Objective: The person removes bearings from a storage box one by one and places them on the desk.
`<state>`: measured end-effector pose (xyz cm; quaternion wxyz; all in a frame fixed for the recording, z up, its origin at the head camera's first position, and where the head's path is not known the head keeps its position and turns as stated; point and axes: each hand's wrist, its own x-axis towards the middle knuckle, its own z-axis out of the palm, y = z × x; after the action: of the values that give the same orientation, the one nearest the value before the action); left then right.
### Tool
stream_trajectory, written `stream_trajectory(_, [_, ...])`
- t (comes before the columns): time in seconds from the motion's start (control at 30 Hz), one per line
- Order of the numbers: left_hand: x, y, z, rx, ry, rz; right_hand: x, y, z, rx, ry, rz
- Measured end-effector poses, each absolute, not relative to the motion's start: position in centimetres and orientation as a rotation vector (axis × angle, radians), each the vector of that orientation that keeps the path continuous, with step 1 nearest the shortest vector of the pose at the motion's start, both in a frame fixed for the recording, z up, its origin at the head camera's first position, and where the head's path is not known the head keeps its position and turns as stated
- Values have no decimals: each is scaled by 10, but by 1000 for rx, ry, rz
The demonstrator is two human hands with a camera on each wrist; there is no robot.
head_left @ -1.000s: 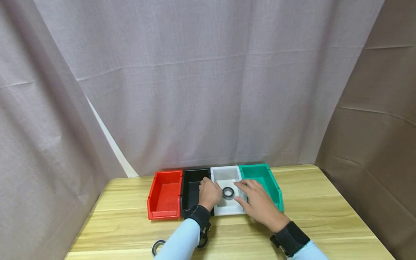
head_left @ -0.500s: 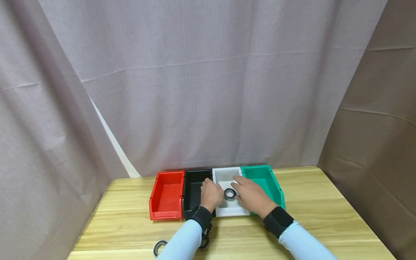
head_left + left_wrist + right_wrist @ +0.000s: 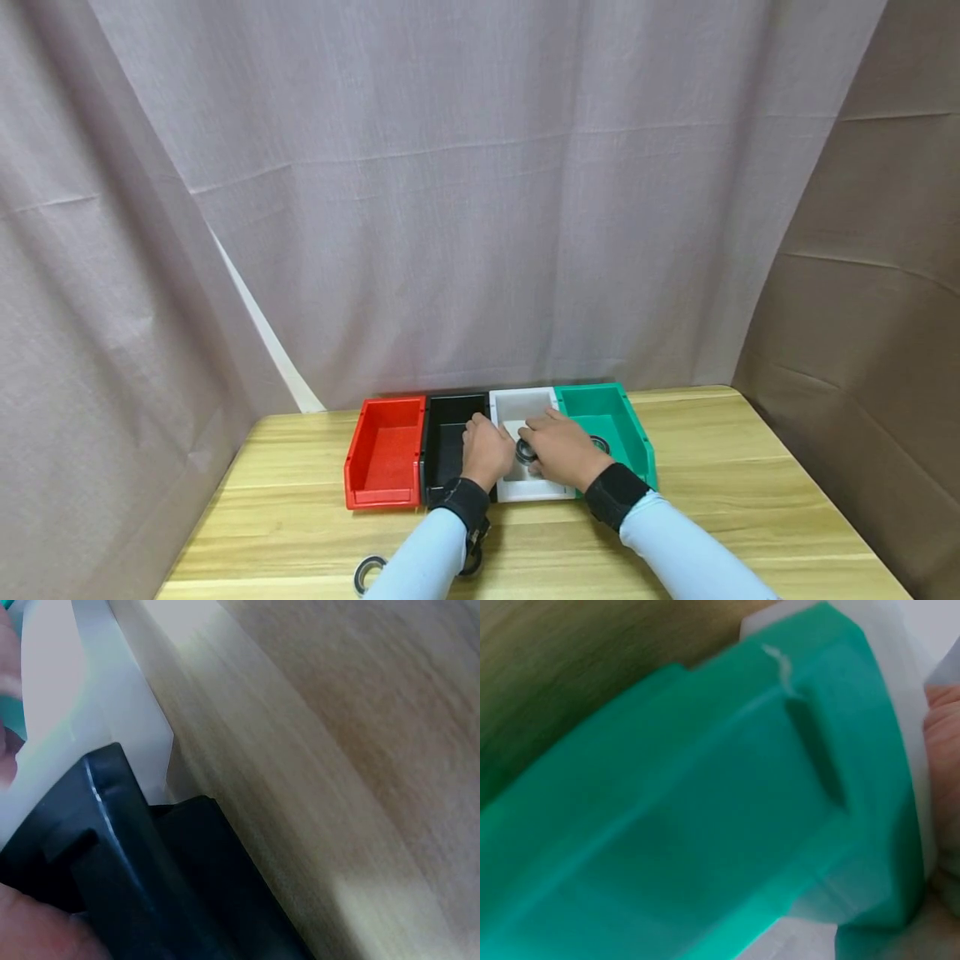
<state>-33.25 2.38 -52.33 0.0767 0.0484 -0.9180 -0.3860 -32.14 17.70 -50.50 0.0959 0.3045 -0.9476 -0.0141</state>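
1 ring point(image 3: 519, 451) sits pinched in your right hand point(image 3: 564, 450) at the white bin point(image 3: 536, 491); your left hand point(image 3: 487, 451) is by the black bin point(image 3: 446, 435), its grip impossible to tell.

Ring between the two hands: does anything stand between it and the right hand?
Nothing visible does. In the head view, the right hand is right at the ring, partly covering it; whether they touch is unclear. The left hand is on the ring's other side, out of the way.
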Motion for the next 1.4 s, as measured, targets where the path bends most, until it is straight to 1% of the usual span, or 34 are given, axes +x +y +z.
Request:
stream_trajectory(0.3, [-334, 22, -524, 126, -2744, -1156, -327, 168, -510, 877, -2803, -178])
stream_trajectory(0.5, [-336, 21, -527, 139, -2737, -1161, -327, 161, -511, 894, -2768, -161])
stream_trajectory(0.77, [-332, 27, -524, 129, -2730, -1201, -328, 160, -520, 830, -2821, -147])
stream_trajectory(1.4, [-331, 23, -523, 177, -2734, -1237, -329, 151, -519, 754, -2850, -80])
